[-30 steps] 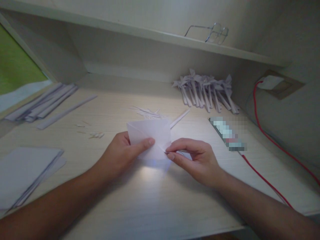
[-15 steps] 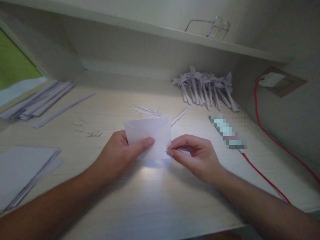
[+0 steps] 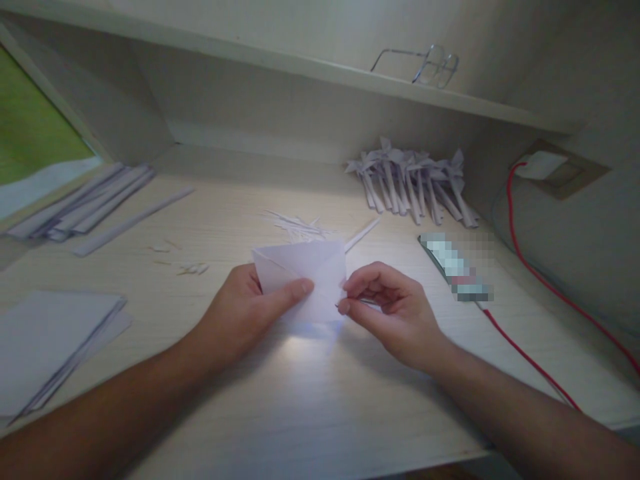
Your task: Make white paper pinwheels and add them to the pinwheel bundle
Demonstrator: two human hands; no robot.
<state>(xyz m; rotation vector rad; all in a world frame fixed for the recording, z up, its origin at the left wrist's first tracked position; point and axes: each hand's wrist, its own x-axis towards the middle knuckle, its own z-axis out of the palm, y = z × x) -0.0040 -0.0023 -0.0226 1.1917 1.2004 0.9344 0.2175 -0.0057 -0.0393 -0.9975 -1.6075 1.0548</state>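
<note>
One pale counter (image 3: 310,400) carries everything; above its middle the folded paper (image 3: 305,270) sits pinched under the left hand (image 3: 245,310) thumb; the right hand (image 3: 395,310) fingertips nip its lower right corner; a loosened pinch could skew the crease.

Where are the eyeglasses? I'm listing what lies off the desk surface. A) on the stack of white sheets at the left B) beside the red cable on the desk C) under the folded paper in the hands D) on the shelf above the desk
D: the eyeglasses rest on the shelf above the desk, folded open, well away from both hands.
</note>
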